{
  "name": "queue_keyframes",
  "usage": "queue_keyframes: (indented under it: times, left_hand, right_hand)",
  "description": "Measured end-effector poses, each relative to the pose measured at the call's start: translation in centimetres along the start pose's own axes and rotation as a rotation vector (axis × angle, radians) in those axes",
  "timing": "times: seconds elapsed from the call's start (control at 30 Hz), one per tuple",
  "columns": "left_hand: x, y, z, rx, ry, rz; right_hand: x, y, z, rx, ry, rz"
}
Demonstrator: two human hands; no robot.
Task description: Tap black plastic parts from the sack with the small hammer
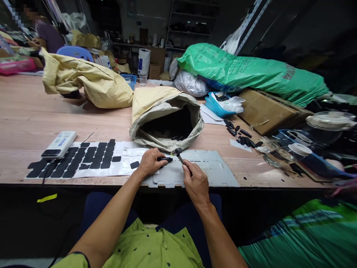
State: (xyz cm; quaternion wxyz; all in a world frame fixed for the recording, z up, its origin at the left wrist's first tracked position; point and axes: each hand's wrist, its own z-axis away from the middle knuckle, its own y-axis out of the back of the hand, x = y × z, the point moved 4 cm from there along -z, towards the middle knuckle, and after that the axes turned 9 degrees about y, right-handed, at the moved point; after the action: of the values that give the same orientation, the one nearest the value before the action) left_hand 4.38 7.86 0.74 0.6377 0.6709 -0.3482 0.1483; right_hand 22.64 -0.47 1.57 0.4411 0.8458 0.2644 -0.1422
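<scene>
Left hand [150, 161] pinches a small black part [165, 159] on the grey sheet [212, 169]; right hand [196, 183] grips a thin tool [180, 156], tip beside it.

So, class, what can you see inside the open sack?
In the open sack, a few small black parts lie near its mouth; deeper in, shadow hides the rest.

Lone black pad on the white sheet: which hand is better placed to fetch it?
Probably left: the left hand, though pinching a black part, lies beside the lone black pad; the right hand grips a thin tool, farther off.
</scene>
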Motion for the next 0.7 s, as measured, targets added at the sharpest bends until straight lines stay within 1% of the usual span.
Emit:
queue_keyframes:
  times: [0.07, 0.23, 0.43, 0.57, 0.63, 0.7]
  left_hand:
    - [-0.1, 0.0, -0.1, -0.010, 0.014, 0.000]
    - [-0.1, 0.0, -0.2, -0.023, 0.035, 0.012]
    - [-0.3, -0.2, -0.3, -0.039, 0.042, 0.016]
    - [-0.3, -0.2, -0.3, -0.047, 0.038, 0.009]
    - [-0.3, -0.2, -0.3, -0.050, 0.036, 0.009]
    - [-0.2, -0.2, -0.2, -0.046, 0.039, 0.014]
  right_hand:
    - [-0.4, 0.1, 0.3, 0.005, 0.003, 0.001]
    - [-0.9, -0.2, 0.8, -0.068, -0.024, 0.063]
    - [-1.9, -0.2, 0.1, -0.018, 0.015, 0.006]
    - [-2.3, -1.0, 0.5, -0.091, 0.018, 0.017]
    - [-2.1, -1.3, 0.5, -0.130, 0.002, 0.017]
    - [-1.6, -1.3, 0.2, -0.131, -0.014, 0.013]
